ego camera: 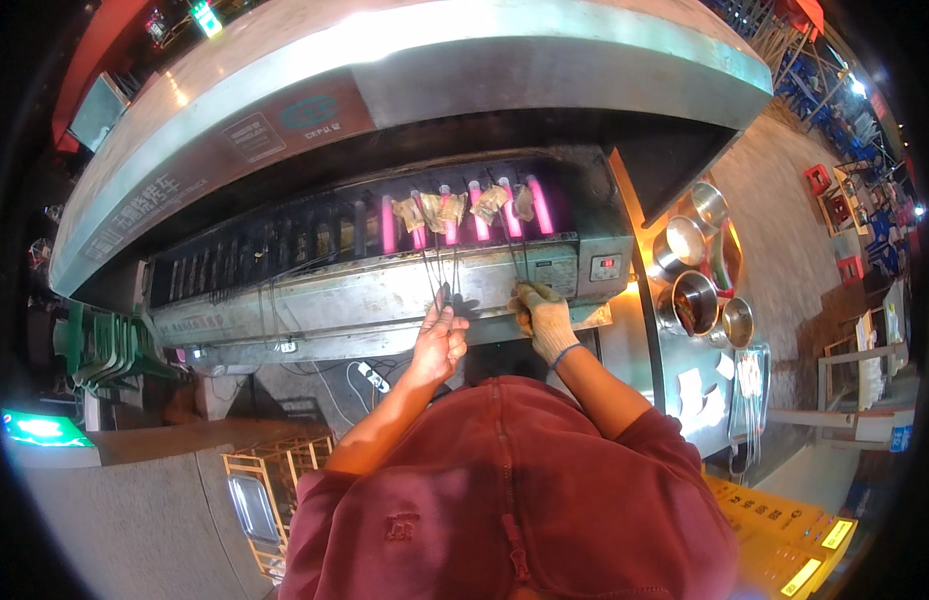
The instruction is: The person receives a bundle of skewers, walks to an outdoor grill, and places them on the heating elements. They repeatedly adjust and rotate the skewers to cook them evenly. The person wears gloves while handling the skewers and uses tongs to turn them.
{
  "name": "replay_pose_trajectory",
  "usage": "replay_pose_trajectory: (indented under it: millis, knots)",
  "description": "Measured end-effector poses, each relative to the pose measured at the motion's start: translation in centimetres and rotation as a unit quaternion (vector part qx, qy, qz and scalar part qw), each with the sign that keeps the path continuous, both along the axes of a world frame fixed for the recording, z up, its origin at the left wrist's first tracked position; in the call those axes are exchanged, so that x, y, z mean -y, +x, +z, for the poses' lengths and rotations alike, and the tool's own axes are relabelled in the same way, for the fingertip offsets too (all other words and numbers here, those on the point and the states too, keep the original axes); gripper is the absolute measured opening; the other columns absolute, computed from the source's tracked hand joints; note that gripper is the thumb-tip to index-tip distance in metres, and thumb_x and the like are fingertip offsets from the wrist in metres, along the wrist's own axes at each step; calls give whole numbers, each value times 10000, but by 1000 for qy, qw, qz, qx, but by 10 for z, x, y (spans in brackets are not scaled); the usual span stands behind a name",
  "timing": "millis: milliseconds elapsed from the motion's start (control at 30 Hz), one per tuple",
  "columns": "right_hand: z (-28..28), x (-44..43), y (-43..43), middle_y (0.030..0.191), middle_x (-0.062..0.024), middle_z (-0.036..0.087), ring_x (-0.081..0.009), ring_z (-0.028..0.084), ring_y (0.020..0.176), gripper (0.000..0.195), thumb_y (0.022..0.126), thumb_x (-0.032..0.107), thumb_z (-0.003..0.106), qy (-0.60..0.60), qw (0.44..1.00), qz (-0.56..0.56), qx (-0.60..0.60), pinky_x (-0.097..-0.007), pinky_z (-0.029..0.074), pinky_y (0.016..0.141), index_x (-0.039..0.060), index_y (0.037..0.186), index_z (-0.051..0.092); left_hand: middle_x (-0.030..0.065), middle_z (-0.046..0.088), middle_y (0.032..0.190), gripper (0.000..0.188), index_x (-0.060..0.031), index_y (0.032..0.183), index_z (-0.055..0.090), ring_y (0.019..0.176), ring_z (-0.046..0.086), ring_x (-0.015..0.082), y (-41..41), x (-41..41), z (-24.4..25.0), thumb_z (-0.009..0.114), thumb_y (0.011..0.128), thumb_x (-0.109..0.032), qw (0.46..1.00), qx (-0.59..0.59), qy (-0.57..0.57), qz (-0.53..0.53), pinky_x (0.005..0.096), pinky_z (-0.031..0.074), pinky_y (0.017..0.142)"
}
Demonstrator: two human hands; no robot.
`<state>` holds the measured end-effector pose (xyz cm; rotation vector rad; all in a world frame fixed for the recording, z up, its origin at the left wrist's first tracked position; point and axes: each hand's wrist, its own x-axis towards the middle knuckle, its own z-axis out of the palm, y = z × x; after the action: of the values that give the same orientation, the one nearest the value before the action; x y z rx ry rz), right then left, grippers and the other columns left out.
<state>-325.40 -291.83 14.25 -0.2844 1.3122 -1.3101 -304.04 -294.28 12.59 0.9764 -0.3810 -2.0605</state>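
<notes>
My bare left hand [440,341] holds the near ends of several thin metal skewers [436,268] at the front of an electric grill [344,289]. Folded, pale brown pieces of food [443,210] on their far ends lie over the glowing pink heating tubes [388,225]. In a fabric work glove, my right hand [543,315] grips the ends of more skewers [520,259]. Their food pieces [489,204] also rest above the glowing tubes, to the right of the first group. What kind of food it is, I cannot tell.
A metal hood [509,71] overhangs the grill. Steel pots [694,300] and a tray of skewers [749,390] stand on the counter at right. A control panel [605,267] is at the grill's right end. On the floor lie a power strip [373,377] and cables; a rack [265,487] stands lower left.
</notes>
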Motion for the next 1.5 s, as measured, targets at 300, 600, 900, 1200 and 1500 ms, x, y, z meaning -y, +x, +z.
replay_pose_trajectory:
  millis: [300, 600, 900, 1200, 1500]
  knots:
    - [-1, 0, 1, 775, -112, 653, -100, 463, 469, 213, 974, 178, 620, 5, 1000, -3, -10, -228, 296, 369, 12, 1105, 646, 72, 574, 876, 432, -277, 1493, 400, 477, 302, 51, 1, 0, 0, 471, 1073, -208, 1000, 0, -8, -2, 202, 256, 417]
    - [-7, 1, -1, 770, -112, 653, -105, 466, 466, 197, 980, 172, 612, 4, 1000, 2, -2, -230, 301, 367, 22, 1102, 649, 72, 590, 868, 248, -212, 1320, 501, 463, 286, 49, 0, 0, -2, 469, 1074, -208, 1000, -6, -9, 8, 207, 244, 411]
    - [-4, 1, 0, 772, -112, 662, -97, 477, 482, 194, 986, 167, 594, 4, 1000, 3, -9, -230, 301, 369, 17, 1094, 650, 65, 583, 875, 200, -208, 1267, 511, 459, 277, 59, 1, 2, -3, 482, 1069, -212, 1000, -7, -2, 5, 214, 234, 408]
    - [-4, 1, 0, 787, -119, 663, -104, 477, 484, 203, 990, 151, 572, 1, 1000, 5, -9, -231, 308, 372, 7, 1120, 631, 58, 592, 854, 173, -198, 1237, 523, 460, 294, 49, 1, 1, 2, 468, 1074, -207, 1000, -6, -4, 7, 212, 233, 412]
    - [-1, 1, 0, 783, -113, 660, -97, 478, 487, 203, 992, 156, 575, 15, 1000, 5, -8, -224, 318, 373, 10, 1120, 630, 70, 598, 874, 178, -200, 1241, 521, 459, 283, 48, 2, 3, -2, 483, 1067, -191, 1000, -15, 11, 10, 207, 220, 402]
